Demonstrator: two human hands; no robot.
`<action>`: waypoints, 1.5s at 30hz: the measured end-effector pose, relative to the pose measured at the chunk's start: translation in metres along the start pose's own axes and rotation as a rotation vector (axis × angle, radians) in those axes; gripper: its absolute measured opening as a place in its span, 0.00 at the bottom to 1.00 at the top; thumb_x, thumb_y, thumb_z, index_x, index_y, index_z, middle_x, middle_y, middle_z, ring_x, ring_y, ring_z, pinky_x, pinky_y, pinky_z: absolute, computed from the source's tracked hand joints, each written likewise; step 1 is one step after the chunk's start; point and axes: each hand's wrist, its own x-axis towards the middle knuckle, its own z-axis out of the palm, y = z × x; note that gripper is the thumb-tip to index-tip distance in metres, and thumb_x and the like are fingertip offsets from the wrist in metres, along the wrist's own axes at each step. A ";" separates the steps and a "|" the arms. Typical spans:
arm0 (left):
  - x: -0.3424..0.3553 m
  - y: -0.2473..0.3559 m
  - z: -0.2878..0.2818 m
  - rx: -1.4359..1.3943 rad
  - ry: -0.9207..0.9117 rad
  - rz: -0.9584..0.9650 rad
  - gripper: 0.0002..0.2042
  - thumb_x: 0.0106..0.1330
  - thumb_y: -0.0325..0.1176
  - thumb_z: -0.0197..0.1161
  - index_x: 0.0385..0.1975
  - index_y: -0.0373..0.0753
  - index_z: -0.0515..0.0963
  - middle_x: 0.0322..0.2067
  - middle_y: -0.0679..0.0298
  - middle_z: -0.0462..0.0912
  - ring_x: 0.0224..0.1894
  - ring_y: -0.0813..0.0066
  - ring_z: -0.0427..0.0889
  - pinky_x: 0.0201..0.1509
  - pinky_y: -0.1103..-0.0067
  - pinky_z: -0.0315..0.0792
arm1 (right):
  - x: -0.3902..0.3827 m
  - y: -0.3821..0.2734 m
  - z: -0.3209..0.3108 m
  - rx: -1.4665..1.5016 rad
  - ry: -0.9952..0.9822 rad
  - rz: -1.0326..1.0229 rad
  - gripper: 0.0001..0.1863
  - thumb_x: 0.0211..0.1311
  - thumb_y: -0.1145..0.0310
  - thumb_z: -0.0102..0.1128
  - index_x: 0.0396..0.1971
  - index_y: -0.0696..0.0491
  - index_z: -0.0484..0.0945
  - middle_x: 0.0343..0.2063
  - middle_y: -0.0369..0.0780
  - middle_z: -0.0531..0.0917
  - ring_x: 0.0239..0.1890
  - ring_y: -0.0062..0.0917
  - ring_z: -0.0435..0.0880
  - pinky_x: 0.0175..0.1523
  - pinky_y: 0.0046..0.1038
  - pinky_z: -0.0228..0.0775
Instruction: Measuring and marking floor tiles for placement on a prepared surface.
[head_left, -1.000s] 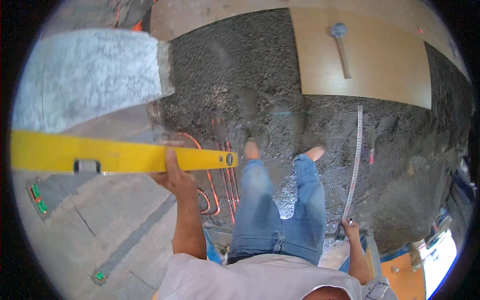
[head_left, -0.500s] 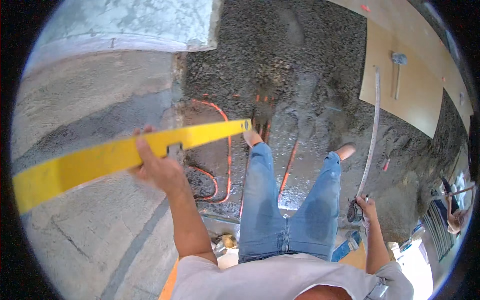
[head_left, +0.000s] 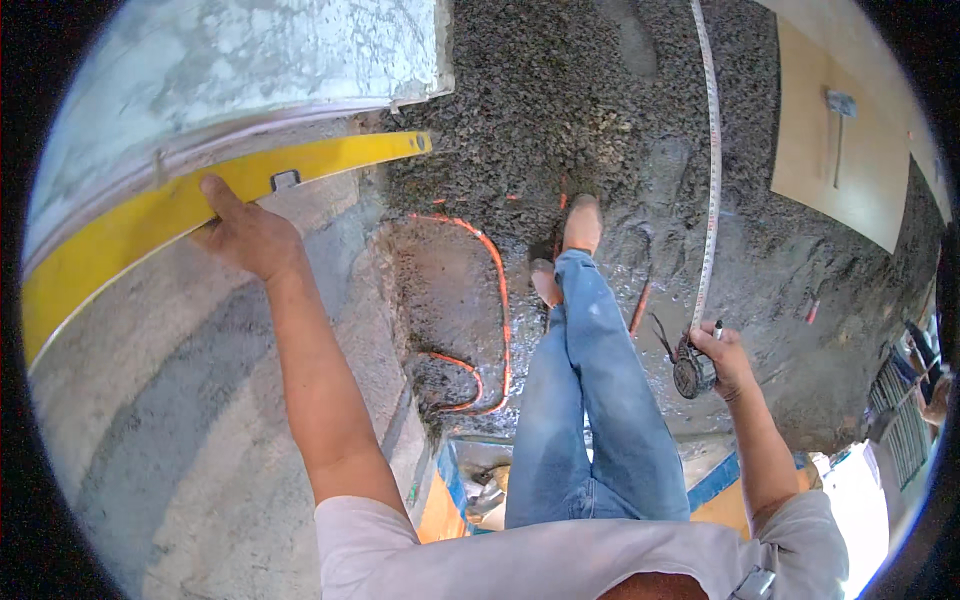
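Observation:
My left hand (head_left: 255,238) grips a long yellow spirit level (head_left: 345,156), thumb on its face. The level slants across the far left, along the base of the grey concrete wall (head_left: 250,60); whether it touches the wall I cannot tell. In my right hand (head_left: 728,362) is a black tape measure (head_left: 690,374). Its whitish blade (head_left: 712,160) runs out far ahead over the rough floor, past the picture's upper edge. A small dark pen-like thing (head_left: 718,329) pokes up beside my right thumb.
Orange pipes (head_left: 500,290) curve out of the wet, gritty grey floor (head_left: 530,110) around my bare feet (head_left: 582,225). A tan board (head_left: 840,180) lies at the far right, with a long-handled tool (head_left: 839,115) on it. Another person (head_left: 936,395) shows at the right rim.
The level has moved away from me toward the concrete wall. My feet have come together, one stepping forward. The tape blade now reaches farther out of view.

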 end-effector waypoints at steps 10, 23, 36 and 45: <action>0.025 -0.048 -0.015 1.491 -0.103 0.507 0.20 0.57 0.34 0.59 0.48 0.35 0.67 0.45 0.49 0.74 0.43 0.53 0.76 0.44 0.69 0.71 | 0.124 -0.043 0.043 -0.030 0.017 -0.036 0.11 0.55 0.63 0.56 0.29 0.56 0.74 0.25 0.40 0.80 0.26 0.22 0.79 0.33 0.24 0.71; 0.034 -0.056 0.017 0.757 0.243 0.572 0.17 0.55 0.34 0.60 0.40 0.28 0.72 0.35 0.49 0.78 0.30 0.52 0.79 0.31 0.66 0.75 | 0.334 -0.122 0.164 0.150 -0.377 -0.459 0.14 0.56 0.63 0.57 0.38 0.57 0.74 0.28 0.39 0.80 0.26 0.22 0.80 0.35 0.23 0.73; 0.010 -0.056 0.044 -0.010 0.235 0.400 0.19 0.58 0.32 0.59 0.37 0.18 0.68 0.37 0.49 0.76 0.34 0.65 0.78 0.37 0.72 0.75 | 0.361 -0.054 0.163 0.259 -0.541 -0.333 0.10 0.57 0.67 0.55 0.36 0.56 0.73 0.26 0.41 0.79 0.26 0.26 0.80 0.32 0.26 0.75; 0.000 -0.105 0.049 -0.092 0.227 0.429 0.18 0.56 0.34 0.60 0.38 0.25 0.66 0.37 0.50 0.75 0.34 0.63 0.77 0.38 0.69 0.73 | 0.386 -0.021 0.185 0.213 -0.452 -0.297 0.09 0.56 0.66 0.54 0.33 0.56 0.75 0.25 0.38 0.79 0.25 0.23 0.78 0.30 0.26 0.72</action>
